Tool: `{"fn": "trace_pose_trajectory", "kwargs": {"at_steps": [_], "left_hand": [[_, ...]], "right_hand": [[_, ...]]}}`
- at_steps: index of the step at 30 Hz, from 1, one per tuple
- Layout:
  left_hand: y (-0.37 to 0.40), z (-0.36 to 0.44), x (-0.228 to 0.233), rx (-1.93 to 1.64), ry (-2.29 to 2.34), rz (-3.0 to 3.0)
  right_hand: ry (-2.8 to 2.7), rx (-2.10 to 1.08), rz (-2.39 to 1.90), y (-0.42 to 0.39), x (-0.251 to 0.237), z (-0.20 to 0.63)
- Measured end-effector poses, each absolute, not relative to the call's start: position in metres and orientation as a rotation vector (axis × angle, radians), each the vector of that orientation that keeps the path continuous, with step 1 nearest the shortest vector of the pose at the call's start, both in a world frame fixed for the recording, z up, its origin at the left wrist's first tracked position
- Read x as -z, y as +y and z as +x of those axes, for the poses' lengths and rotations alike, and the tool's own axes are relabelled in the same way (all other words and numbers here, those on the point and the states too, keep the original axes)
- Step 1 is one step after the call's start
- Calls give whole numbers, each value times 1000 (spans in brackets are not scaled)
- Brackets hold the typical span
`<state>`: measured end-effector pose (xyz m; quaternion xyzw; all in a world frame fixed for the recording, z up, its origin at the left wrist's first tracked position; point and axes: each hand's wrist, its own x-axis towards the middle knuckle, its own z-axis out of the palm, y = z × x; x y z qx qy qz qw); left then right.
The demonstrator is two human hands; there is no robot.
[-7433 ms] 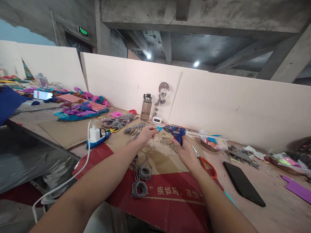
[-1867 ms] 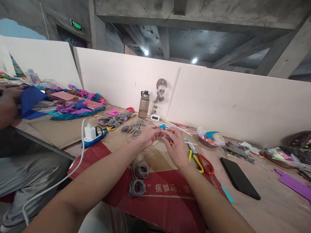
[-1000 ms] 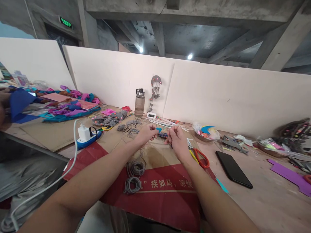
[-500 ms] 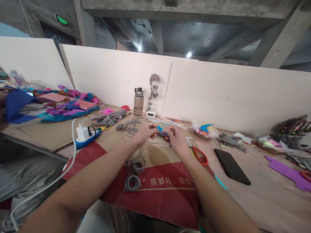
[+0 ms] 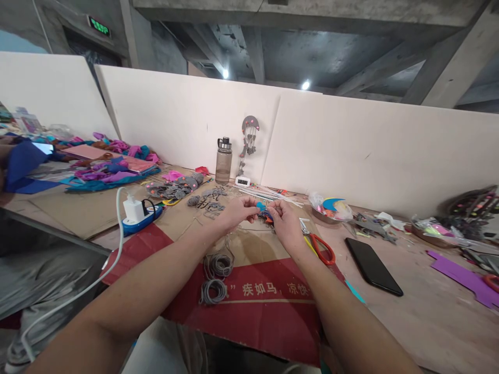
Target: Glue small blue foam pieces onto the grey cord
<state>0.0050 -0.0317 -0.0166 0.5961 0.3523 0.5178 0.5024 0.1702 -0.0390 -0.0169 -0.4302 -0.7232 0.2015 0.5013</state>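
My left hand [image 5: 237, 212] pinches a small blue piece [image 5: 260, 207] between thumb and fingers above the cardboard sheet [image 5: 249, 306]. My right hand [image 5: 286, 222] meets it from the right, fingertips closed on the same small piece; what else lies under those fingers is hidden. Two coils of grey cord [image 5: 215, 278] lie on the cardboard below my left forearm. Scissors with red and yellow handles [image 5: 320, 248] rest just right of my right wrist.
A black phone [image 5: 373, 266] lies to the right. A water bottle [image 5: 223, 160] and a small clock [image 5: 242, 181] stand by the white partition. A blue power strip with white charger [image 5: 136, 214] sits left. Felt scraps cover the far left, where another person's hand holds blue felt [image 5: 19, 165].
The blue glue gun that my right hand held several seconds ago is no longer in it. Both hands have since come together on the small blue piece; the view drifted slightly.
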Motion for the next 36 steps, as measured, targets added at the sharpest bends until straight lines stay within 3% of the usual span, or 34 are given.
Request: {"fn": "trace_pose_trajectory", "kwargs": {"at_steps": [36], "left_hand": [[-35, 5, 14, -1188, 801, 1499]], "right_hand": [[-1772, -392, -1084, -44, 16, 169]]}}
